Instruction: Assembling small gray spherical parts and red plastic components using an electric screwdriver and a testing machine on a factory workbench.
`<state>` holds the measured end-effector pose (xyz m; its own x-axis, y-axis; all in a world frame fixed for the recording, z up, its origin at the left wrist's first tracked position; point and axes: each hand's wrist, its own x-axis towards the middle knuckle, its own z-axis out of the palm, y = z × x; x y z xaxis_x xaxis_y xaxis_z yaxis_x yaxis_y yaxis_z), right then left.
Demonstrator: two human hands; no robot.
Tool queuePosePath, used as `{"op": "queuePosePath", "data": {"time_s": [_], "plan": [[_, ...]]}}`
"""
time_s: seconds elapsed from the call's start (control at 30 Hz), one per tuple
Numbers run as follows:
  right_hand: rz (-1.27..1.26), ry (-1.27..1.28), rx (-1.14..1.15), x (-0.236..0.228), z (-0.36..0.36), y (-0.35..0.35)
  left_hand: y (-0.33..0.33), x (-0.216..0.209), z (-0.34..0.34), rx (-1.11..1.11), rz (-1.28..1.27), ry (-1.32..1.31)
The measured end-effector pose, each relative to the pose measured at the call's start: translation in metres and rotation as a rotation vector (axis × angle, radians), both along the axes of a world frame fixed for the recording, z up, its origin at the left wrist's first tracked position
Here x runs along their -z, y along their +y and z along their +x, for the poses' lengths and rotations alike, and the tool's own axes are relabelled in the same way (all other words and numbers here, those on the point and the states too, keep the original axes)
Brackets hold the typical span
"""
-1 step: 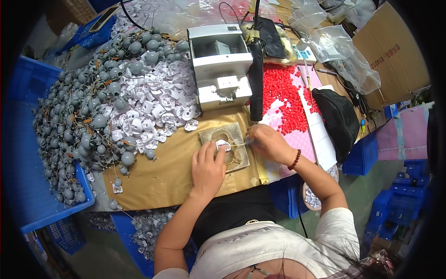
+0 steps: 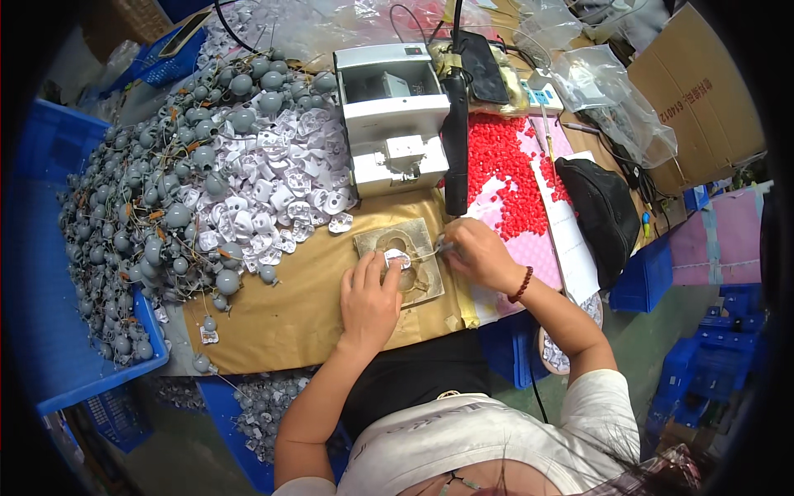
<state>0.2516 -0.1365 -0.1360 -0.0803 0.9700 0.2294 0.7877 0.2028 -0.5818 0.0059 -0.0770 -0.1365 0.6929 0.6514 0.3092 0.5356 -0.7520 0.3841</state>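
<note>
A square metal fixture plate [image 2: 427, 282] with rounded recesses lies on brown paper. My left hand [image 2: 370, 299] rests at its left side, fingertips holding a small white plastic part [image 2: 397, 258] down on the plate. A thin pale wire [image 2: 425, 255] runs from this part toward my right hand [image 2: 482, 255]. At the plate's right edge, the right fingers are pinched on a small grey piece [image 2: 444, 245], mostly hidden by them.
A white bench machine [image 2: 393, 124] stands beyond the plate. Left lie heaps of grey round wired parts [image 2: 157, 227] and white plastic pieces [image 2: 277, 178], beside a blue bin [image 2: 66, 347]. Small red parts [image 2: 504, 178] and a black pouch [image 2: 595, 219] are on the right.
My right hand has shifted very slightly left with the grey piece. The left hand and the white part stay in place.
</note>
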Motion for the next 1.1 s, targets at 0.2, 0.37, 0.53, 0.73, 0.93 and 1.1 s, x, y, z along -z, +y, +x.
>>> {"op": "queuePosePath", "data": {"time_s": [0.2,0.37,0.53,0.73,0.93,1.1], "plan": [[0.105,0.563,0.16,0.004,-0.02,0.017,0.001,-0.001,0.0,0.017,-0.001,-0.006],[-0.285,1.388,-0.071,-0.003,-0.027,0.038,0.005,0.002,-0.004,0.035,0.018,-0.008],[-0.485,1.042,-0.136,-0.021,-0.027,0.052,0.011,0.0,-0.004,0.047,0.004,-0.086],[-0.358,0.373,-0.14,-0.029,-0.036,0.057,0.014,-0.001,-0.005,0.054,-0.009,-0.128],[-0.243,0.17,-0.105,-0.033,-0.046,0.054,0.019,-0.003,-0.001,0.055,-0.031,-0.149],[-0.255,0.175,0.009,-0.032,-0.053,0.048,0.024,-0.018,0.015,-0.063,-0.144,-0.097]]}}
